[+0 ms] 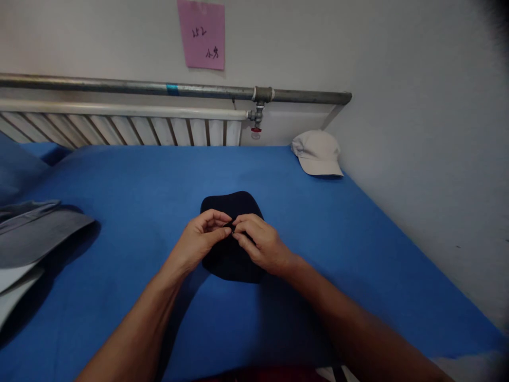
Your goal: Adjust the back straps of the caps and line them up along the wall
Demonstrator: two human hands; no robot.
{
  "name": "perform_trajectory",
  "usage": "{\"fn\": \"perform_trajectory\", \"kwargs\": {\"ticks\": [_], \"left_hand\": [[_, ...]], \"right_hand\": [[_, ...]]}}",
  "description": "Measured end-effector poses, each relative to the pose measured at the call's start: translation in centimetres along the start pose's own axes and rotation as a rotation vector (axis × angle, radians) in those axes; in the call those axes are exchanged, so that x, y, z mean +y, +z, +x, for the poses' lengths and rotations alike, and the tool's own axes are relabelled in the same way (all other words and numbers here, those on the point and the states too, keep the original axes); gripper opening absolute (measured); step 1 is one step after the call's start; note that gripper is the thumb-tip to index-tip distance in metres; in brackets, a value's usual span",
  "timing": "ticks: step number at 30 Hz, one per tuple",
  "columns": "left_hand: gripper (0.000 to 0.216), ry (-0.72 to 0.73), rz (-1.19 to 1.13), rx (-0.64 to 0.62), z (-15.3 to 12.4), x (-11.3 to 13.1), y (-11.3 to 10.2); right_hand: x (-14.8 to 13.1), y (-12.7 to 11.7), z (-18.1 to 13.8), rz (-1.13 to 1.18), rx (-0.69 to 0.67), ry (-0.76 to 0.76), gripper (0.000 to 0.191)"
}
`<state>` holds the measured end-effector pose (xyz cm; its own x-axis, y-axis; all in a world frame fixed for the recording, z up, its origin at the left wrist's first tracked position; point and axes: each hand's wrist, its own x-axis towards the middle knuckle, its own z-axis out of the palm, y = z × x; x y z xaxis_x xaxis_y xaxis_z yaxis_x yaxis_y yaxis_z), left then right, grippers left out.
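Two bare hands meet over a dark navy cap (pixel 233 209) that lies flat on the blue bed (pixel 139 180), about midway between the bed's left and right edges and somewhat nearer the near edge than the far one. The left hand (pixel 202 239) has its fingers curled, thumb and forefinger pressed together on a small part of the cap near its middle. The right hand (pixel 258 241) comes in from the other side, its fingertips (pixel 238 225) touching those of the left and pinched on the same spot. What exactly sits between the fingers is too small and dark to make out. Both forearms stretch in from the near edge of the bed, and the cap's lower part shows beneath the hands.

At the far right corner of the bed, close against the wall, rests a white cap (pixel 318 154), well apart from the dark one. Along the left edge lie grey and white caps (pixel 35 233), stacked and partly cut off by the frame. Behind the far edge runs a white radiator (pixel 127 127) with a grey pipe (pixel 119 85) above it and a small red-tipped valve (pixel 256 127) hanging down. A pink paper note (pixel 201 34) with dark handwriting is stuck on the wall above.
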<state>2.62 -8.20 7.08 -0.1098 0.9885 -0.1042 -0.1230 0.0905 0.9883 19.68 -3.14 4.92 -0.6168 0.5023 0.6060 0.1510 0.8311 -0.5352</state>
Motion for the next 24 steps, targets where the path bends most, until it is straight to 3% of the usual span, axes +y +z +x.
{"fn": "perform_trajectory", "kwargs": {"ticks": [5, 14, 24], "left_hand": [[0.021, -0.026, 0.005, -0.055, 0.0, -0.1, -0.6], [0.020, -0.078, -0.043, 0.001, 0.2, 0.0, -1.0], [0.018, -0.125, -0.043, -0.008, 0.1, 0.0, -1.1]], "right_hand": [[0.1, -0.1, 0.1, 0.120, 0.023, 0.075, 0.001], [0.2, -1.8, 0.7, 0.305, -0.057, 0.379, 0.011], [0.0, -1.2, 0.7, 0.381, -0.064, 0.468, 0.007]]}}
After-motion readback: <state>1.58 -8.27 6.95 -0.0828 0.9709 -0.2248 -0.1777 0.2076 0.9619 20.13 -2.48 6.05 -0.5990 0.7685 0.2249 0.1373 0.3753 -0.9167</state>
